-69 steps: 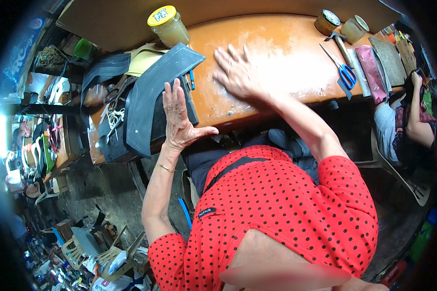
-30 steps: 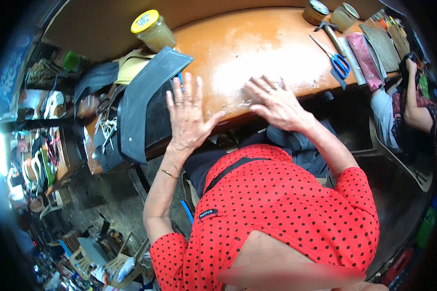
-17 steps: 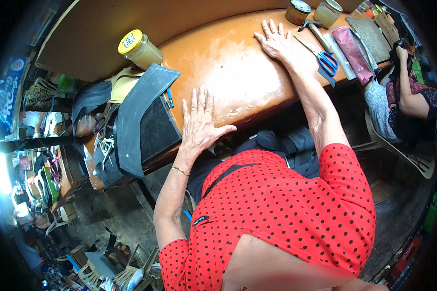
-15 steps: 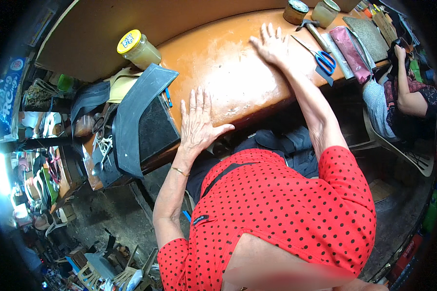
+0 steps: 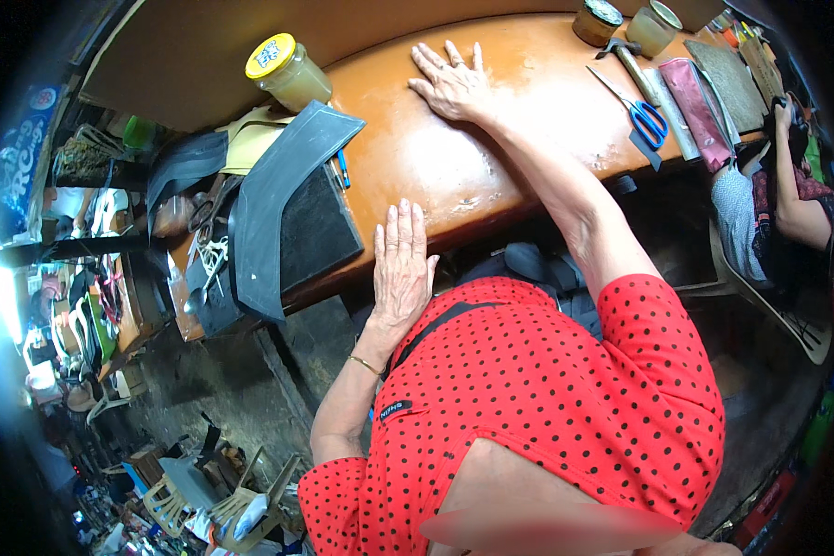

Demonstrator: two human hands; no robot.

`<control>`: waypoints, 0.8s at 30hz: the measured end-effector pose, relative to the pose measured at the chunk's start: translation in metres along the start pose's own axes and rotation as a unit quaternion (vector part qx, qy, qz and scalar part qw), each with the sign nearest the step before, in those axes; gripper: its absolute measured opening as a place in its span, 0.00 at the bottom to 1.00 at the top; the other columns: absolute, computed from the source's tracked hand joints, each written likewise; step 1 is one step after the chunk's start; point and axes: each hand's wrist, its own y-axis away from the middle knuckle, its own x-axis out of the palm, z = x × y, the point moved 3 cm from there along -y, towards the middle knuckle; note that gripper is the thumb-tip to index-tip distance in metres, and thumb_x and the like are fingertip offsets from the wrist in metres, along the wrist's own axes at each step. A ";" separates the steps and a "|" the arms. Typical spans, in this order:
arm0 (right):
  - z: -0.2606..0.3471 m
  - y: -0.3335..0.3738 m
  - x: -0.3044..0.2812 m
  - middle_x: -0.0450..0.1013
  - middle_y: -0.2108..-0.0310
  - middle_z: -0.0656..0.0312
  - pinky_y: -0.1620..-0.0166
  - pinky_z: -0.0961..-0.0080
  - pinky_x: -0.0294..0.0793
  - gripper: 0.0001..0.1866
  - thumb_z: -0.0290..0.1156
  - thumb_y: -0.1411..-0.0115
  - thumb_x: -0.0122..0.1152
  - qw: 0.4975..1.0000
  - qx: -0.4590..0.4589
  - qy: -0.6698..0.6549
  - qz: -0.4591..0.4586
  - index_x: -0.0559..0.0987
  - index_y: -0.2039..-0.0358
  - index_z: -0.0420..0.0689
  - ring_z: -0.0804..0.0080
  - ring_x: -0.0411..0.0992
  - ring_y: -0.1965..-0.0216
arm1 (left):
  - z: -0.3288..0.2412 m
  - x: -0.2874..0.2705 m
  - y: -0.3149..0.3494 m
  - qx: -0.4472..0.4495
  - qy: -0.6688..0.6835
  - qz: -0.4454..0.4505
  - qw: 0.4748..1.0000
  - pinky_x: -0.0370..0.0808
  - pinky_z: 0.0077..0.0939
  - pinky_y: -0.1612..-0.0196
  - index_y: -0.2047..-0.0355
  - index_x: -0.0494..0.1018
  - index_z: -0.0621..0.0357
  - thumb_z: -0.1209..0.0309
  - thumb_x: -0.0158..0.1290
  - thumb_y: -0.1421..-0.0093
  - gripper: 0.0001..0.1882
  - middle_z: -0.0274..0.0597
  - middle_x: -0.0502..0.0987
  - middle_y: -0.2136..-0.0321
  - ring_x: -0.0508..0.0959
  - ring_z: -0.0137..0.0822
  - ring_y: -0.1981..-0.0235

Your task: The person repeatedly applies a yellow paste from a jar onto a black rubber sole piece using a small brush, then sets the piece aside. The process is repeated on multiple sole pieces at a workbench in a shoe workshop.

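My right hand (image 5: 454, 83) lies spread on the glossy orange-brown tabletop (image 5: 519, 120), toward its far side, holding nothing. At the table's near edge rests my left hand (image 5: 403, 264), flat with fingers extended and close together, likewise holding nothing. Left of the hands, a bent strip of dark grey sheet material (image 5: 283, 199) lies over a black panel (image 5: 320, 227), and a blue pen (image 5: 343, 169) sticks out beside it. A glass jar with a yellow lid (image 5: 289, 74) stands behind the strip. To the right of my right arm lie blue-handled scissors (image 5: 647, 122).
A hammer (image 5: 635, 69), a pink pouch (image 5: 695, 116) and two jars (image 5: 653, 30) occupy the table's right side. Scissors and a spoon (image 5: 196, 298) lie at the left end. A co-worker (image 5: 797, 199) sits at the far right by a chair (image 5: 778, 320).
My right hand has slid left across the tabletop. My left hand has drawn back toward the near edge. The view has shifted slightly; the table items look unmoved.
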 end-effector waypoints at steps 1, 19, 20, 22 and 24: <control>0.006 -0.001 -0.003 0.48 0.33 0.62 0.37 0.36 0.37 0.34 0.55 0.35 0.33 0.999 0.005 -0.006 -0.041 0.53 0.35 0.48 0.53 0.45 0.33 | 0.000 -0.001 0.003 0.000 -0.003 0.003 1.000 0.44 0.45 0.33 0.35 0.44 0.66 0.68 0.54 0.44 0.42 0.56 0.45 0.34 0.45 0.52 0.33; 0.003 0.017 -0.007 0.50 0.34 0.56 0.36 0.42 0.39 0.35 0.56 0.36 0.36 0.994 -0.004 -0.093 -0.056 0.55 0.35 0.47 0.51 0.45 0.33 | 0.003 -0.008 0.029 0.040 -0.044 -0.006 0.998 0.47 0.50 0.35 0.35 0.51 0.58 0.75 0.54 0.45 0.38 0.53 0.52 0.36 0.52 0.49 0.34; 0.003 0.012 -0.003 0.49 0.34 0.54 0.35 0.42 0.39 0.35 0.57 0.36 0.36 0.996 0.006 -0.073 -0.056 0.55 0.36 0.47 0.50 0.45 0.33 | 0.002 -0.008 0.029 0.038 -0.043 -0.012 0.998 0.48 0.50 0.35 0.36 0.52 0.58 0.75 0.54 0.46 0.38 0.52 0.53 0.37 0.54 0.48 0.35; 0.005 0.020 -0.001 0.49 0.34 0.52 0.35 0.44 0.39 0.36 0.57 0.37 0.37 0.998 0.020 -0.042 -0.049 0.56 0.36 0.46 0.47 0.45 0.33 | 0.000 -0.009 0.030 0.031 -0.039 -0.029 0.998 0.49 0.50 0.36 0.36 0.54 0.57 0.75 0.55 0.46 0.37 0.52 0.56 0.38 0.57 0.47 0.36; 0.012 0.048 -0.008 0.48 0.34 0.52 0.35 0.45 0.38 0.36 0.57 0.37 0.38 0.997 -0.007 -0.062 -0.039 0.55 0.35 0.48 0.47 0.44 0.33 | 0.000 -0.012 0.030 0.028 -0.039 -0.034 0.998 0.49 0.50 0.36 0.37 0.55 0.57 0.74 0.55 0.46 0.37 0.50 0.59 0.39 0.59 0.45 0.38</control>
